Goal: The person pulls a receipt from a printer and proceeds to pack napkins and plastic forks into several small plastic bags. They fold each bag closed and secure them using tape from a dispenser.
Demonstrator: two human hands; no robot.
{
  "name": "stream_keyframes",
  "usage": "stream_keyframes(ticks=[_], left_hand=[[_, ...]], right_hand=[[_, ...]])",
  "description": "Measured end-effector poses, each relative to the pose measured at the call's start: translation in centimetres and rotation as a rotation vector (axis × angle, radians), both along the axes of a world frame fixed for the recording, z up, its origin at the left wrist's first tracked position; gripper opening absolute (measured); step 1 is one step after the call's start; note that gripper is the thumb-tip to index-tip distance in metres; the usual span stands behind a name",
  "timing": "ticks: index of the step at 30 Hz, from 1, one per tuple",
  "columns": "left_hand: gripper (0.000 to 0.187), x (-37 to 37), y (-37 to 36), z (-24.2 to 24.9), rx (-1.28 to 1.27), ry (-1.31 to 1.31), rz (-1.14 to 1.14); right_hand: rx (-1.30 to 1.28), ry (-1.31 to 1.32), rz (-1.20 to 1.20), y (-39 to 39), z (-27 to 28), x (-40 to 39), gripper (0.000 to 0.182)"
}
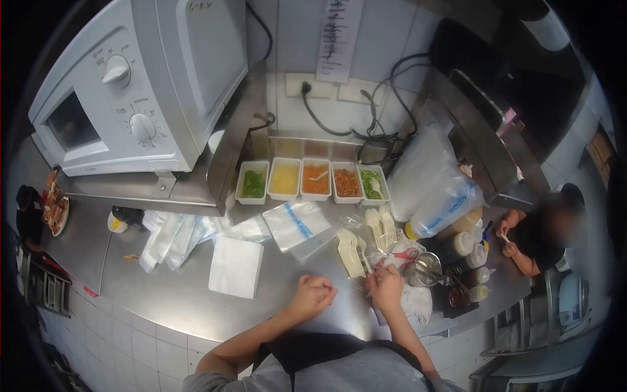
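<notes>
My left hand (313, 298) is curled closed over the front of the steel counter, and its fingers hide whatever may be inside. To its right, my right hand (386, 286) is closed, with fingertips pinched at the handle end of a pale plastic spoon (363, 253). Beside that spoon lies a pile of cream plastic cutlery (349, 253), with another bunch of forks and spoons (381, 227) behind it. A stack of white napkins (235, 268) lies left of my left hand. Clear plastic bags (297, 225) with a blue stripe rest behind both hands.
White tubs (253, 182) of chopped ingredients line the back wall. A microwave (124, 91) stands on a shelf at left. On the right are a metal cup (423, 269), a cloth (418, 304), squeeze bottles (478, 256) and a bag of lids (450, 202). Another person (552, 228) is at the far right.
</notes>
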State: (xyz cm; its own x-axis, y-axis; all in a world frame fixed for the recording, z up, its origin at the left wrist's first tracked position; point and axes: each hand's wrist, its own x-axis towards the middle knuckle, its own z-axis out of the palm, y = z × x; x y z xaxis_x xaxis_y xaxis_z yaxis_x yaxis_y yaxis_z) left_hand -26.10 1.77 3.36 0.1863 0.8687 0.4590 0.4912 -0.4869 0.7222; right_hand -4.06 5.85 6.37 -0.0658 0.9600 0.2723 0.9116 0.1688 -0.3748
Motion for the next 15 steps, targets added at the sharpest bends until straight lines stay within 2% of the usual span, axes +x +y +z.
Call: stream_keyframes(ticks=[2,3,5,6,7,8,9,10,11,12,13,14,15], left_hand=[[0.024,0.5,-0.4,-0.1,-0.507,-0.358,-0.319],[0.024,0.8,-0.7,-0.4,-0.511,-0.365,-0.325],[0.025,2.0,-1.4,-0.9,-0.696,-0.686,-0.369],[0.025,2.5,-1.7,-1.1,-0.697,-0.688,-0.386],[0.028,2.9,-2.1,-1.2,-0.844,-0.966,-0.422],[0.034,3.2,-2.1,-1.2,-0.987,-1.244,-0.452],[0.034,3.2,-1.7,-0.4,-0.983,-1.241,-0.468],[0.035,3.2,-1.2,0.8,-0.994,-1.368,-0.337],[0.036,3.1,-0.9,1.5,-1.004,-1.494,-0.199],[0.036,2.7,-0.5,0.9,-1.003,-1.496,-0.205],[0.036,1.9,0.0,-0.1,-0.916,-1.562,-0.195],[0.035,1.4,0.3,-0.7,-0.827,-1.626,-0.182],[0.034,1.1,0.5,0.8,-0.849,-1.47,-0.031]], right_hand=[[-0.079,0.037,0.002,-1.1,3.0,1.4,0.01],[-0.156,0.066,0.088,-2.0,4.5,2.6,0.013],[-0.23,0.088,0.153,-3.6,7.1,3.7,0.017],[-0.344,0.286,0.183,-4.1,8.2,3.9,0.019],[-0.454,0.487,0.214,-4.5,8.8,4.0,0.021],[-0.445,0.484,0.202,-4.6,8.5,3.8,0.021],[-0.656,0.575,0.327,-4.4,7.7,3.1,0.023],[-0.869,0.66,0.455,-4.1,6.7,2.4,0.025],[-0.873,0.577,0.563,-3.4,4.9,1.8,0.026],[-0.878,0.493,0.671,-2.9,3.6,1.2,0.026],[-1.01,0.448,0.427,-2.1,6.3,0.0,0.03],[-0.768,0.594,0.333,-0.5,0.1,1.9,0.028],[-0.321,0.413,0.288,1.4,-0.8,2.2,0.018]])
